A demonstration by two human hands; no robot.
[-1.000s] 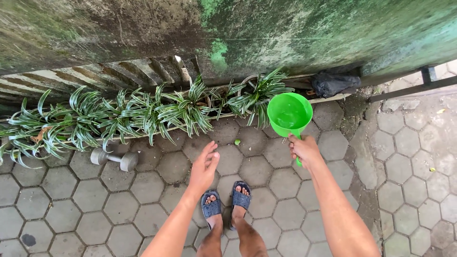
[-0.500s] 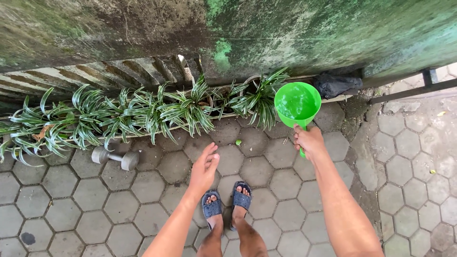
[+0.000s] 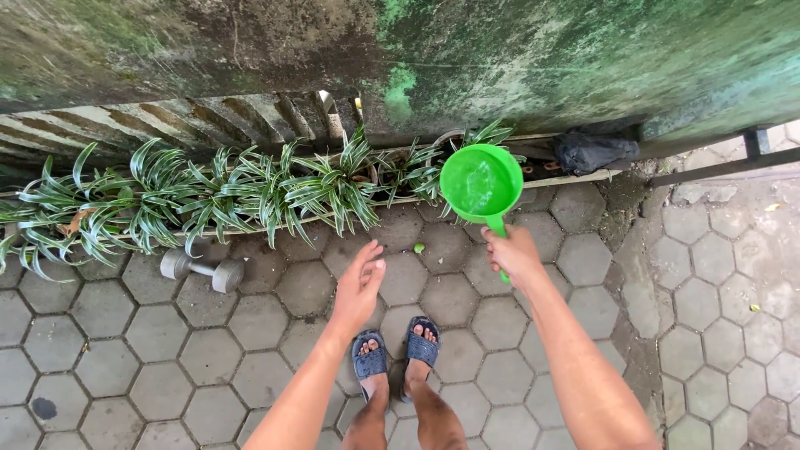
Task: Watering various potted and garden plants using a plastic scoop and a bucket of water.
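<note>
Stained concrete wall [image 3: 542, 58], streaked with green and dark growth: spans the whole top of the view.

Grey hexagonal paving blocks [image 3: 150, 350]: cover the ground from the wall's foot to the bottom edge.

Row of striped green-and-white strap-leaved plants [image 3: 217, 196]: runs along the wall's base from the left edge to the middle.

Dark metal bar [image 3: 725, 167]: slants across the paving at upper right.

Crumpled black plastic bag [image 3: 596, 150]: lies at the wall's foot, right of the plants.

Round bright-green plastic water dipper with straight handle [image 3: 482, 183]: held above the right end of the plant row, bowl facing up, water visible inside.

Grey metal dumbbell [image 3: 202, 269]: lies on the paving just in front of the plants, at left.

Right hand [image 3: 514, 254]: clenched around the dipper's handle, arm stretched forward.

Left hand [image 3: 360, 287]: empty, fingers loosely extended, hanging over the paving and touching nothing, well apart from the dipper.

Pair of dark blue open-toed sandals [image 3: 397, 350]: on the person's feet, side by side on the paving below both hands.

Small green fallen fruit or leaf [image 3: 418, 247]: on the paving between the hands; which, cannot be told.
</note>
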